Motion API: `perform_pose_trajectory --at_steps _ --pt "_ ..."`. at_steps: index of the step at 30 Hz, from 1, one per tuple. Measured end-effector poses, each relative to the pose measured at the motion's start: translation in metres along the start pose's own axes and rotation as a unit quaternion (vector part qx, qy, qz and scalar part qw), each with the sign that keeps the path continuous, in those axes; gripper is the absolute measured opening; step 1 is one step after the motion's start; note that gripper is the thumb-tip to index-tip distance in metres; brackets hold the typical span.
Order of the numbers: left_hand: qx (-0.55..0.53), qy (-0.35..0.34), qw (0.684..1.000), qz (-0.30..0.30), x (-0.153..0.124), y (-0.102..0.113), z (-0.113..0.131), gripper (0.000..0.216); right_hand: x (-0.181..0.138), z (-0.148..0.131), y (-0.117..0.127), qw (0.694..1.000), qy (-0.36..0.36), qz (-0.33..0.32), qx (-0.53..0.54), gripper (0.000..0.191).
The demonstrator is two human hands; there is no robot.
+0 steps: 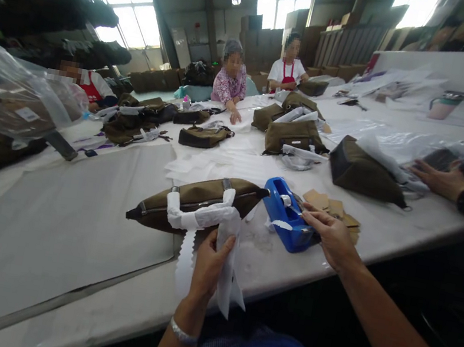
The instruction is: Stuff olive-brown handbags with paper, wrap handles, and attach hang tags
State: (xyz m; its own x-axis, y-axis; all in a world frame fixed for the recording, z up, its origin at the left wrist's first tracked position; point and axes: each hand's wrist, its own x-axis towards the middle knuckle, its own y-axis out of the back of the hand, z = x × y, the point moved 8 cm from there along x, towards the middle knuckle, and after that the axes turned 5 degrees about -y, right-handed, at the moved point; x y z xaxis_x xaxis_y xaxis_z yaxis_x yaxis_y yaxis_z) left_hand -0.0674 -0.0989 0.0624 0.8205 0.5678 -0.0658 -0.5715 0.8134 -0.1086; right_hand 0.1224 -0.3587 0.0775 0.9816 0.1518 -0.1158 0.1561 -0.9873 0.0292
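An olive-brown handbag [205,194] with dark ends lies on the table in front of me. Its handles are wrapped in white tissue paper [207,214], and a jagged-edged white strip [185,261] hangs down from it. My left hand [211,262] is closed on loose tissue paper at the near side of the bag. To the right of the bag stands a blue tape dispenser [294,239]. My right hand [339,240] pinches the end of the clear tape at the dispenser's right side.
Brown card pieces [336,208] lie behind the dispenser. Several more olive bags [295,137] spread across the table. At right, a co-worker's hand [442,177] touches a plastic-covered bag. A large grey sheet [85,213] covers the left. Other people sit across the table.
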Motion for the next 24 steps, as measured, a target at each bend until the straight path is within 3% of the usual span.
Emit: perform_pose_trajectory --at_steps 10,17,24 --pt "0.000 0.001 1.000 -0.004 0.003 0.000 -0.001 0.044 -0.057 0.004 0.020 0.998 -0.018 0.043 0.038 0.040" --pt "0.003 0.008 1.000 0.003 0.004 0.003 -0.007 0.044 -0.055 -0.008 0.020 0.999 -0.012 0.034 0.007 0.039" --pt "-0.006 0.017 1.000 0.011 0.006 0.002 -0.008 0.045 -0.056 -0.013 0.025 0.998 -0.028 0.042 0.040 0.037"
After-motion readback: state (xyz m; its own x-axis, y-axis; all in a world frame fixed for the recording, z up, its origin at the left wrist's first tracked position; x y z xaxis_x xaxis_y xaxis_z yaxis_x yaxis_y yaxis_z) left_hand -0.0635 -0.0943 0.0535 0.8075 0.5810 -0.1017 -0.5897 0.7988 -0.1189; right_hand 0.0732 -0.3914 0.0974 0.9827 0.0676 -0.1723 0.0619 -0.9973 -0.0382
